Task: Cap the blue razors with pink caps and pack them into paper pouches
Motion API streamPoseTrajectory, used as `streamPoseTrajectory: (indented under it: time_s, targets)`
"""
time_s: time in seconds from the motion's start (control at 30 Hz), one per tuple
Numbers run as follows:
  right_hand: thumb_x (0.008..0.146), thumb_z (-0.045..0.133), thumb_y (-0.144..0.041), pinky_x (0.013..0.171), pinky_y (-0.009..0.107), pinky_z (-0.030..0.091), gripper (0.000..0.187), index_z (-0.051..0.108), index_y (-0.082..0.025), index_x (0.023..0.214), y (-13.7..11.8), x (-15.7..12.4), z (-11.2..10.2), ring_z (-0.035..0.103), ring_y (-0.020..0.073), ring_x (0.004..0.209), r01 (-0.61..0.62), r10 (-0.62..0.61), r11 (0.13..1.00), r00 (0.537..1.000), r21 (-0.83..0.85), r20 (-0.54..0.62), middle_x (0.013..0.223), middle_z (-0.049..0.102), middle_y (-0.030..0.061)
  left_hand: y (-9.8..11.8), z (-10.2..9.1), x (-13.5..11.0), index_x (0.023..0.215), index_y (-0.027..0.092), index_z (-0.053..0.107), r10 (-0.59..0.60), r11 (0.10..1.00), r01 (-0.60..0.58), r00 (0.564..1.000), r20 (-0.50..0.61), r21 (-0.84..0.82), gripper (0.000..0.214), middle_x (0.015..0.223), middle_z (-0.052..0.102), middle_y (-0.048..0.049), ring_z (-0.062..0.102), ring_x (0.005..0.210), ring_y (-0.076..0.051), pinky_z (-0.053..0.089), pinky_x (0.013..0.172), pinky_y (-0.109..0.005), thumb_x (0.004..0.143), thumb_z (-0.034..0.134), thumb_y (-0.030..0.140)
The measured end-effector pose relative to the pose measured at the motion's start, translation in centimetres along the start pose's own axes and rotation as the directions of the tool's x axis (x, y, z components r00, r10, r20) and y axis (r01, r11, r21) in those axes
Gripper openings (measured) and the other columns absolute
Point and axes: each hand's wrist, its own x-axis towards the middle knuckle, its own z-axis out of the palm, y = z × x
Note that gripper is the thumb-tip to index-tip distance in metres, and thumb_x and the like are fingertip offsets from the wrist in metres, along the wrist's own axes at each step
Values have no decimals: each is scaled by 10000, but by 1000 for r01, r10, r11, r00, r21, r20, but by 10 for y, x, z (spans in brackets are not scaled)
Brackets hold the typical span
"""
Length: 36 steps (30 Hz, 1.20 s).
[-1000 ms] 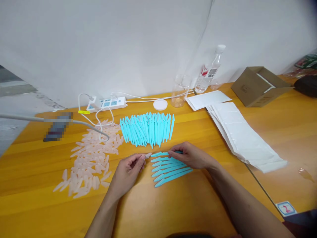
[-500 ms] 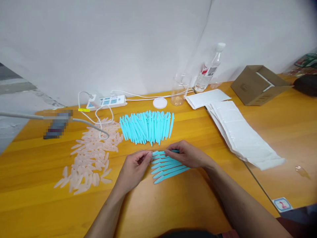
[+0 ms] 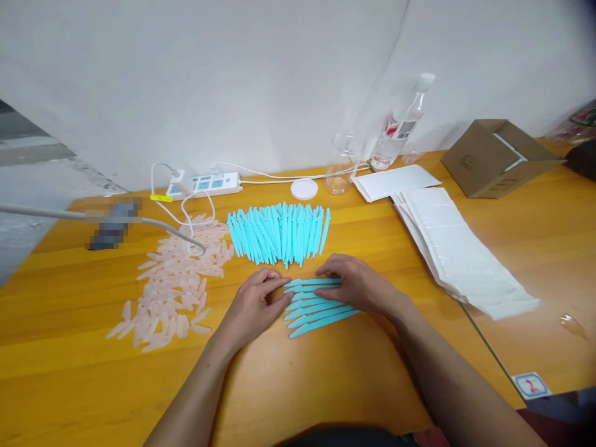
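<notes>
Blue row (image 3: 316,308): apparently capped | leftward, pale caps (image 3: 167,298) remain; behind, blue pile (image 3: 282,233) | left hand (image 3: 254,307), right hand (image 3: 357,284): fingers parted

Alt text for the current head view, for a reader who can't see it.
On a wooden table, a person's left hand is at the left tips of a row of turquoise sticks, the right hand over their right part. Beyond lies a larger turquoise pile, with pale pieces scattered to the left. Farther back: power strip, bottle, cardboard box.
</notes>
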Motion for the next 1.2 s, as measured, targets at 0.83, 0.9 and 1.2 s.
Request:
streamPoseTrajectory:
  time_s: [0.83, 0.9, 1.2]
  targets:
    - [903, 623, -433, 650, 268, 434, 256, 742, -209, 931, 3, 0, -10, 595, 156, 709, -119, 126, 987, 990, 104, -62, 822, 688, 36, 1, -35, -19, 1192, 273, 705, -41, 998, 46, 994, -97, 51, 281, 1070, 670, -56, 640, 914, -172, 514, 792, -285, 947, 581, 332]
    - [908, 582, -461, 605, 270, 407, 317, 731, -194, 828, 9, 7, -14, 573, 149, 630, -278, 290, 956, 936, 88, -198, 725, 673, 33, -8, -57, -37, 1156, 282, 718, -63, 988, 77, 992, -105, 135, 264, 1070, 672, -50, 643, 951, -185, 513, 828, -294, 946, 565, 325]
    - [824, 617, -447, 739, 329, 452, 318, 726, -158, 898, 33, 74, -17, 675, 288, 909, -600, 558, 797, 771, -59, -306, 925, 747, 140, -60, -92, -92, 1051, 290, 762, -111, 874, 113, 993, -34, 473, 259, 1079, 696, -50, 666, 970, -218, 540, 842, -320, 907, 563, 374]
